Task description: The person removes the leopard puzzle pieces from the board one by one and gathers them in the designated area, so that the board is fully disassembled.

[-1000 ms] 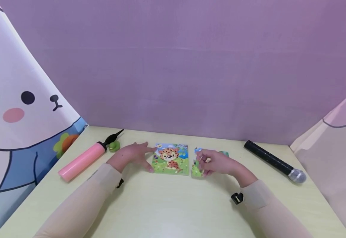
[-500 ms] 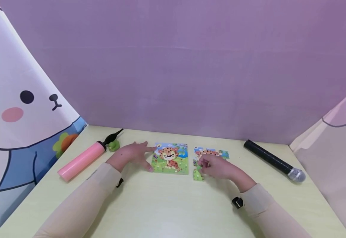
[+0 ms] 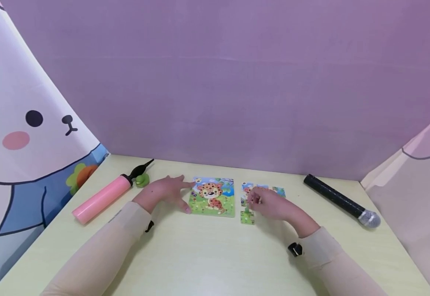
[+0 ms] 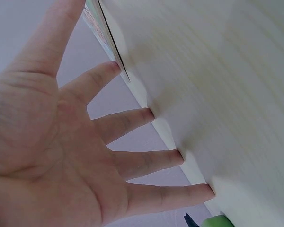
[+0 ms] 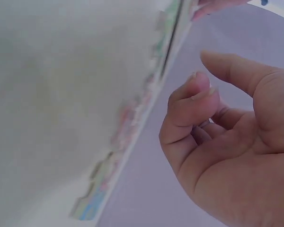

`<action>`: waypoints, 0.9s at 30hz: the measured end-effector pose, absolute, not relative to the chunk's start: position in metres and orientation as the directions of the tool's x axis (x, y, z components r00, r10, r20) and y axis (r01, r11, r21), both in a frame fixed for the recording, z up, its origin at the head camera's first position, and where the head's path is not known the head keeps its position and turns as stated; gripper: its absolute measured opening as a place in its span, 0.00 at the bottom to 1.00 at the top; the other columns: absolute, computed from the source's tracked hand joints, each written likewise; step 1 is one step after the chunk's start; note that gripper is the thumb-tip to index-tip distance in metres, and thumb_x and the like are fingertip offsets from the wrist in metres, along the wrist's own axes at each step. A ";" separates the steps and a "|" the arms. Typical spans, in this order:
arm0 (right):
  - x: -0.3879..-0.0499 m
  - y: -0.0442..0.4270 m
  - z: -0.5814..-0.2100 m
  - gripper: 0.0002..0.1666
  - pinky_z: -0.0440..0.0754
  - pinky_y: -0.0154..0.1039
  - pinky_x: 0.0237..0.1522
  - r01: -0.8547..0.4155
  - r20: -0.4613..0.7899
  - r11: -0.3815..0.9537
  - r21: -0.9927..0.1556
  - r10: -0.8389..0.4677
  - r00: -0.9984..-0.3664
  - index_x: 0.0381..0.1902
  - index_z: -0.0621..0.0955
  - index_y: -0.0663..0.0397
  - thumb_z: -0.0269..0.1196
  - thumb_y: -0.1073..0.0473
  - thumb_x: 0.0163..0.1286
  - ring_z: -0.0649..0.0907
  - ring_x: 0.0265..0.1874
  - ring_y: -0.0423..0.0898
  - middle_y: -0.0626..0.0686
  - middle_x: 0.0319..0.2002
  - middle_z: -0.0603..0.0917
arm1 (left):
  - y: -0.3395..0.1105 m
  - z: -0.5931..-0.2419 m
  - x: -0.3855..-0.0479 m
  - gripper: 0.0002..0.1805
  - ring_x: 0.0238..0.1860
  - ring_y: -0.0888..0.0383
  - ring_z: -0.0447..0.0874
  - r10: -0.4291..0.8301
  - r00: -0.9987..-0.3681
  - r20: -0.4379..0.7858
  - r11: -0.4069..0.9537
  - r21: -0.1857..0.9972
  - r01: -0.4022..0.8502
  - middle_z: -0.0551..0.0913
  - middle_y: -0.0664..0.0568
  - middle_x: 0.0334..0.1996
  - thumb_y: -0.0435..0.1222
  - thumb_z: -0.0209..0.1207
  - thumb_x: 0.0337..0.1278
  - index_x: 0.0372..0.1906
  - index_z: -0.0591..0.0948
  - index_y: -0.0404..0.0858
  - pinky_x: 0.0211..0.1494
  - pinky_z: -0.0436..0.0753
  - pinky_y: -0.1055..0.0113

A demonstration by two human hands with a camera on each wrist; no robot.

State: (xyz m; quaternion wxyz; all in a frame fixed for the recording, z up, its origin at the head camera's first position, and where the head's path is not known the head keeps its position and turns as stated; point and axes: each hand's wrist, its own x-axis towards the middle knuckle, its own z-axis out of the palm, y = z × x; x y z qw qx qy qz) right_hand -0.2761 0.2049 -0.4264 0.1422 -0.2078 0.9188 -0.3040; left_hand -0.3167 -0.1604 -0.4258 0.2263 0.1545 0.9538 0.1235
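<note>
My left hand (image 3: 166, 193) lies with fingers spread at the left side of a square leopard picture board (image 3: 212, 196); its thumb and index finger reach the board's edge. In the left wrist view its fingers (image 4: 137, 120) are straight, with nothing held. To the right, several jigsaw pieces (image 3: 247, 218) with a matching leopard picture lie on the table. My right hand (image 3: 272, 203) hovers over them and hides some. In the right wrist view the right fingers (image 5: 191, 106) are loosely bent and the thumb stands apart, with nothing visible between them.
A pink hand pump (image 3: 102, 198) with a black nozzle lies at the left, beside a small green toy (image 3: 142, 181). On the right lies a black microphone (image 3: 340, 201) with a grey head. A purple cloth backdrop (image 3: 215, 82) rises behind the table (image 3: 207, 255).
My right hand has shifted slightly up and away from the lower left green piece, which now shows more fully. Earlier the hand covered more of the pieces. My left hand and the board have stayed put.
</note>
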 end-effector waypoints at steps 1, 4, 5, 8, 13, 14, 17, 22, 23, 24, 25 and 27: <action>-0.277 0.203 -0.424 0.06 0.77 0.34 0.31 -0.291 -0.127 0.723 -0.626 -0.463 -0.877 0.49 0.80 0.55 0.63 0.59 0.80 0.77 0.31 0.43 0.52 0.41 0.83 | -0.160 -0.426 -0.317 0.61 0.85 0.20 0.40 0.351 -0.849 -0.394 0.922 0.305 0.239 0.47 0.40 0.89 0.65 0.77 0.46 0.85 0.60 0.62 0.80 0.55 0.19; -0.279 0.197 -0.415 0.10 0.75 0.34 0.23 -0.263 -0.120 0.695 -0.669 -0.451 -0.885 0.52 0.78 0.55 0.61 0.55 0.82 0.75 0.25 0.42 0.54 0.41 0.83 | -0.161 -0.426 -0.318 0.61 0.85 0.20 0.40 0.348 -0.849 -0.399 0.924 0.301 0.237 0.46 0.40 0.89 0.65 0.77 0.46 0.85 0.60 0.62 0.81 0.55 0.20; -0.280 0.194 -0.412 0.12 0.75 0.34 0.21 -0.249 -0.122 0.685 -0.685 -0.445 -0.887 0.54 0.77 0.55 0.60 0.54 0.83 0.75 0.24 0.43 0.54 0.42 0.82 | -0.161 -0.426 -0.319 0.61 0.84 0.19 0.41 0.349 -0.848 -0.398 0.923 0.301 0.239 0.47 0.39 0.89 0.65 0.77 0.46 0.86 0.60 0.61 0.81 0.55 0.20; -0.284 0.182 -0.406 0.18 0.75 0.37 0.18 -0.231 -0.124 0.657 -0.718 -0.448 -0.885 0.61 0.75 0.56 0.60 0.51 0.83 0.77 0.23 0.46 0.55 0.44 0.82 | -0.161 -0.427 -0.319 0.61 0.84 0.19 0.41 0.350 -0.847 -0.400 0.923 0.300 0.239 0.47 0.39 0.89 0.65 0.77 0.46 0.86 0.60 0.61 0.81 0.55 0.20; -0.293 0.160 -0.404 0.21 0.88 0.48 0.34 -0.233 -0.119 0.603 -0.763 -0.486 -0.866 0.67 0.73 0.55 0.58 0.52 0.84 0.85 0.34 0.57 0.56 0.51 0.80 | -0.160 -0.425 -0.318 0.61 0.84 0.19 0.41 0.353 -0.848 -0.396 0.921 0.305 0.241 0.47 0.39 0.89 0.65 0.77 0.46 0.86 0.60 0.61 0.81 0.55 0.19; -0.295 0.156 -0.404 0.21 0.89 0.50 0.39 -0.238 -0.115 0.586 -0.775 -0.500 -0.858 0.67 0.72 0.55 0.57 0.53 0.85 0.85 0.37 0.59 0.56 0.53 0.79 | -0.160 -0.424 -0.318 0.61 0.84 0.19 0.41 0.352 -0.848 -0.396 0.921 0.306 0.239 0.47 0.39 0.89 0.65 0.77 0.46 0.86 0.60 0.61 0.81 0.55 0.19; -0.299 0.142 -0.404 0.21 0.91 0.55 0.45 -0.232 -0.121 0.546 -0.805 -0.534 -0.837 0.68 0.71 0.57 0.56 0.55 0.85 0.85 0.43 0.60 0.57 0.54 0.78 | -0.159 -0.422 -0.317 0.61 0.84 0.19 0.41 0.351 -0.848 -0.398 0.922 0.304 0.239 0.46 0.39 0.89 0.64 0.77 0.47 0.86 0.60 0.60 0.81 0.55 0.20; -0.305 0.125 -0.412 0.23 0.89 0.53 0.44 -0.232 -0.139 0.512 -0.827 -0.587 -0.798 0.70 0.70 0.61 0.57 0.56 0.85 0.83 0.40 0.56 0.58 0.53 0.78 | -0.158 -0.420 -0.316 0.61 0.84 0.18 0.41 0.348 -0.845 -0.406 0.924 0.299 0.237 0.46 0.38 0.89 0.64 0.77 0.48 0.86 0.60 0.60 0.80 0.55 0.19; -0.307 0.122 -0.415 0.24 0.89 0.51 0.43 -0.235 -0.145 0.516 -0.824 -0.592 -0.793 0.70 0.70 0.61 0.58 0.55 0.85 0.83 0.39 0.54 0.57 0.53 0.78 | -0.158 -0.420 -0.316 0.61 0.84 0.18 0.41 0.349 -0.845 -0.406 0.924 0.300 0.237 0.46 0.38 0.89 0.65 0.77 0.48 0.86 0.60 0.60 0.80 0.55 0.19; -0.308 0.120 -0.418 0.25 0.89 0.50 0.42 -0.238 -0.152 0.522 -0.819 -0.597 -0.788 0.70 0.70 0.61 0.58 0.54 0.85 0.83 0.38 0.53 0.57 0.53 0.78 | -0.158 -0.420 -0.316 0.61 0.84 0.18 0.41 0.349 -0.844 -0.406 0.924 0.298 0.238 0.46 0.38 0.89 0.65 0.77 0.48 0.86 0.60 0.60 0.80 0.55 0.18; -0.310 0.118 -0.421 0.25 0.89 0.48 0.42 -0.241 -0.157 0.529 -0.814 -0.599 -0.785 0.70 0.71 0.61 0.59 0.53 0.84 0.83 0.38 0.53 0.57 0.52 0.79 | -0.159 -0.420 -0.316 0.61 0.83 0.18 0.41 0.350 -0.844 -0.407 0.924 0.299 0.239 0.46 0.38 0.89 0.65 0.77 0.48 0.86 0.60 0.60 0.80 0.55 0.18; -0.312 0.116 -0.427 0.25 0.89 0.46 0.41 -0.251 -0.169 0.550 -0.796 -0.601 -0.781 0.70 0.72 0.60 0.60 0.52 0.84 0.85 0.37 0.52 0.56 0.51 0.80 | -0.159 -0.421 -0.316 0.61 0.84 0.18 0.41 0.350 -0.843 -0.408 0.924 0.298 0.240 0.47 0.38 0.89 0.65 0.77 0.47 0.86 0.60 0.60 0.80 0.54 0.18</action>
